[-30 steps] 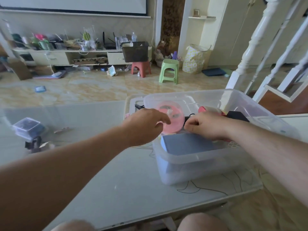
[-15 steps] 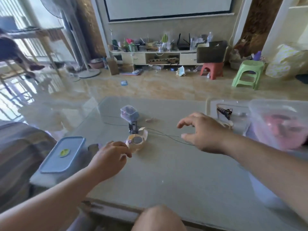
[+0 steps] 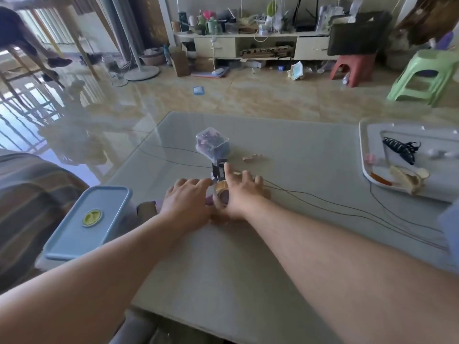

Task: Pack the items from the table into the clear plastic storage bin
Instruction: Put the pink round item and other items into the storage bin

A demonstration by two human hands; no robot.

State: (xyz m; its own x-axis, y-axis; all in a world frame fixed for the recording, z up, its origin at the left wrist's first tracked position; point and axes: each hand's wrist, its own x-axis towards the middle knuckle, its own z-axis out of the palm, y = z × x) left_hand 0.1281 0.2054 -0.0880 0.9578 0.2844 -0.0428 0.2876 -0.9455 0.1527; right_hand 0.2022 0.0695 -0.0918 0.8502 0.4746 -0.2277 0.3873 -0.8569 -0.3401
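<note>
A roll of brownish tape (image 3: 221,192) stands on the glass table (image 3: 273,244) between my two hands. My left hand (image 3: 186,202) touches it from the left with its fingers stretched forward. From the right, my right hand (image 3: 242,192) lies against it, fingers spread and straight. Just beyond the tape is a black clip (image 3: 218,170), and behind that a small clear box (image 3: 212,144) of purple bits. Only a blurred bluish edge (image 3: 448,229) shows at the right border; I cannot tell whether it is the storage bin.
A white lid (image 3: 372,135) at the right holds a black hair claw (image 3: 400,148) and a banana peel (image 3: 409,178). A blue-lidded container (image 3: 87,219) stands off the table's left edge. Thin dark wires (image 3: 323,202) run across the glass.
My view swung left from the bin to the table's left part. Both hands left the bin and have closed in on the tape roll from either side.
</note>
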